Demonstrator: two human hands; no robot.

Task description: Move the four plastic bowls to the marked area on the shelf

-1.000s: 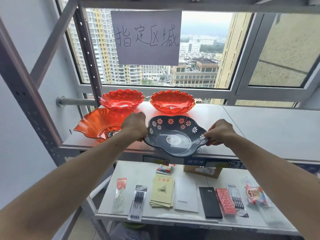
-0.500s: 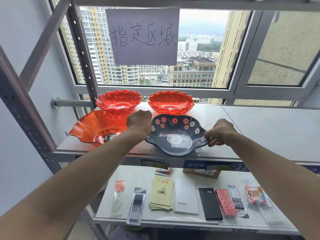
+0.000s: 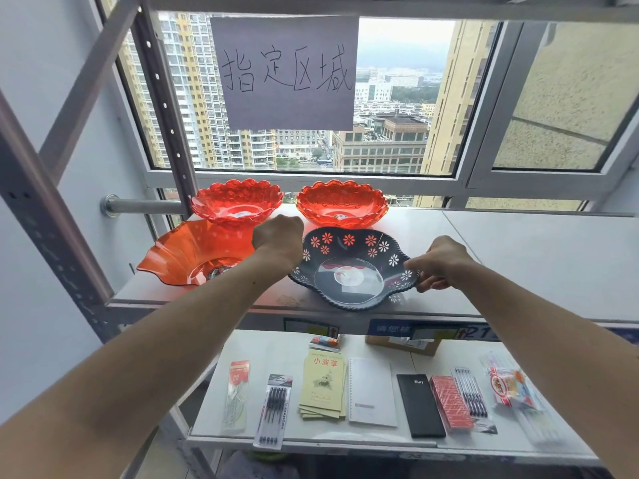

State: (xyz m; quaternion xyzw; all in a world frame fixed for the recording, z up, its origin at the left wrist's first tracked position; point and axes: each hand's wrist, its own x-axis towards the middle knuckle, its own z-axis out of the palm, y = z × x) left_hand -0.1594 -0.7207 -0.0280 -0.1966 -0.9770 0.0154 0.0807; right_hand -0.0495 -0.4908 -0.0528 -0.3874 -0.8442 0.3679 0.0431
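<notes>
A dark flowered plastic bowl (image 3: 349,267) rests on the upper shelf (image 3: 518,264) near its front edge. My left hand (image 3: 278,242) grips its left rim and my right hand (image 3: 441,262) pinches its right rim. Two red scalloped bowls stand at the back, one on the left (image 3: 237,200) and one on the right (image 3: 342,203). An orange wavy bowl (image 3: 193,252) sits at the front left, beside my left hand. A purple paper sign (image 3: 285,72) with handwritten characters hangs on the window above the bowls.
A grey metal upright (image 3: 52,233) and diagonal brace frame the left side. The lower shelf (image 3: 262,350) holds pen packs, notebooks, a black diary (image 3: 420,406), a red box and snack packets. A window frame runs behind the upper shelf.
Both hands have pushed the dark flowered bowl a little farther back onto the shelf, and it now rests flat. The other bowls have not moved.
</notes>
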